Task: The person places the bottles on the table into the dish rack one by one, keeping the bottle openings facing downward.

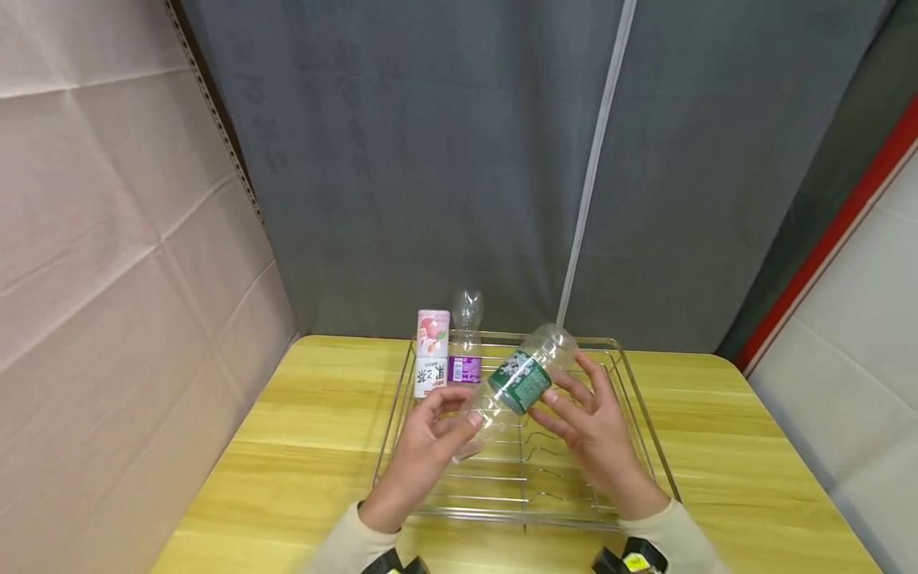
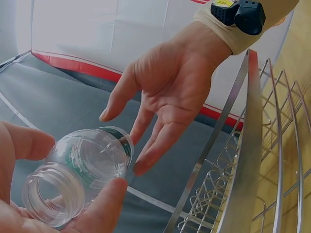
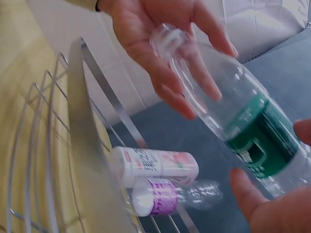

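A clear plastic bottle (image 1: 521,381) with a green label hangs tilted above the wire rack, its neck toward my left hand and its base up to the right. Its open mouth (image 2: 51,196) shows no cap. My left hand (image 1: 423,446) grips the bottle around the neck, thumb on the near side. At the base end, my right hand (image 1: 591,422) has its fingers spread and mostly straight, the tips right at the bottle's side. In the left wrist view, the right palm (image 2: 175,92) faces the bottle without wrapping round it.
The metal wire rack (image 1: 488,514) stands on a wooden table (image 1: 287,454). At its back left are a pink-and-white bottle (image 1: 433,343) with upside-down print and a clear bottle with a purple label (image 1: 464,369). A grey curtain (image 1: 430,159) hangs behind the table.
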### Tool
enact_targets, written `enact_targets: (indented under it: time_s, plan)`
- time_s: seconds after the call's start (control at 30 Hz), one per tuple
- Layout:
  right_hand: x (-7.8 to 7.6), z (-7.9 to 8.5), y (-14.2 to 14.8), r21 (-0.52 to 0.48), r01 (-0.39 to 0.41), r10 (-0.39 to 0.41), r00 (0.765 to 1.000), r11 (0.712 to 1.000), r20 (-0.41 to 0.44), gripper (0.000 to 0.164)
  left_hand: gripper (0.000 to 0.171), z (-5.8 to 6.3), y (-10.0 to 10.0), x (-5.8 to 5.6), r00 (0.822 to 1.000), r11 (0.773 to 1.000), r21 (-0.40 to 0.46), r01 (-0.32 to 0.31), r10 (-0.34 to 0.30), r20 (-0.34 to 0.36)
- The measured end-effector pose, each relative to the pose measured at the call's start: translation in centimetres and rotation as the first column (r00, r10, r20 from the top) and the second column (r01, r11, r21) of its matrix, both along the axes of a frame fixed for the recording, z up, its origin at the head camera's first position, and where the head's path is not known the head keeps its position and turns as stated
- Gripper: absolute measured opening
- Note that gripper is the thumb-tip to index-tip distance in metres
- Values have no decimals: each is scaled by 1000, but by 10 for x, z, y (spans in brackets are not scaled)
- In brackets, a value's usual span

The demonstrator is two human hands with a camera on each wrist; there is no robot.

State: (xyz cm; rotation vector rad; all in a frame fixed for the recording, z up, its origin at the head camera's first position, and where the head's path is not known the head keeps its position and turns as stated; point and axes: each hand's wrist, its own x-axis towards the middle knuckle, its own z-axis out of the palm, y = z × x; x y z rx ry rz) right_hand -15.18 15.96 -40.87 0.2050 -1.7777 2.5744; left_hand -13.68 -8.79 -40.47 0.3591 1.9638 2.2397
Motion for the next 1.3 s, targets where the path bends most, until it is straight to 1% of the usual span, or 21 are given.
enact_targets:
  time_s: [0.1,0.17,0.3,0.4,0.67,0.83,0.93,1.07,1.13,1.3]
  plan:
    - [2,-2,-6,-26,23,-22,1000,999,8,90,50,-2,3,2,1000,1000,1,20,-20,10]
    - [4,-4,-9,-28,31,-31,1000,999,8,93,50,-4,4,2,999,999,-15,32,-32,11]
    - [4,-6,-12,-26,33,-33,999,999,-3,97,51,-6,5,4,998,997,-52,60,-60,9]
    - [4,-6,-13,-34,31,-32,999,999,-18,98,54,-7,5,5,997,995,-63,80,-80,5]
    - [2,-5,-14,-41,41,-43,998,998,-39,104,59,-7,6,4,995,992,-83,100,-101,-5]
    - [1,-3,-14,-35,46,-47,998,998,-39,105,58,-7,4,2,995,989,-112,100,-101,-9]
    - [0,-2,-13,-31,43,-44,998,999,-38,105,56,-7,3,1,995,983,-162,86,-91,-27]
    - [-2,2,-13,-22,40,-41,998,999,-40,106,50,-8,1,-1,996,977,-205,58,-70,-53]
    - [-2,4,-12,-14,40,-40,998,999,-41,106,48,-7,-1,-2,997,977,-208,48,-61,-54]
    - [-3,13,-9,9,31,-31,998,999,-53,106,46,-2,-5,-3,999,983,-184,19,-27,-44]
